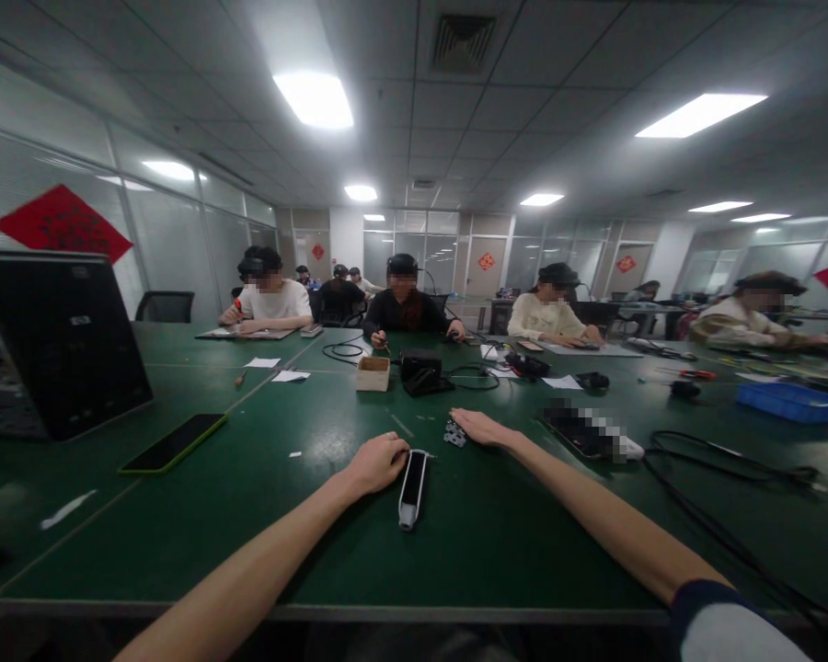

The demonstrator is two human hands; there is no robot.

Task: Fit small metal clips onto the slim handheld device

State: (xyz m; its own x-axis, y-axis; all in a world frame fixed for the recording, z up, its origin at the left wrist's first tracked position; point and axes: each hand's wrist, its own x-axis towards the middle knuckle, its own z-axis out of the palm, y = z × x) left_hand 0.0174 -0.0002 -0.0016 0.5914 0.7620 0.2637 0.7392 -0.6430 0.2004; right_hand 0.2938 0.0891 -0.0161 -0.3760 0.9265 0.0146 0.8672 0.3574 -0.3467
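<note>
My left hand [381,462] has its fingers bent round the far left end of a long, narrow device [412,492] with a white frame and a dark inside. The device lies on the green table, its narrower end towards me; what kind it is I cannot tell. To the right of it, my right hand [484,428] is stretched out low over the table, fingers extended and close to each other. Under and beside its fingertips is a small cluster of grey metal pieces [454,435], partly covered by the hand.
A phone [174,443] lies left, near a black computer case [62,340]. Ahead stand a small wooden box [373,375] and a black boxy item [420,370]. Black cables [718,496] and a blue tray [793,403] are right. Several people sit opposite.
</note>
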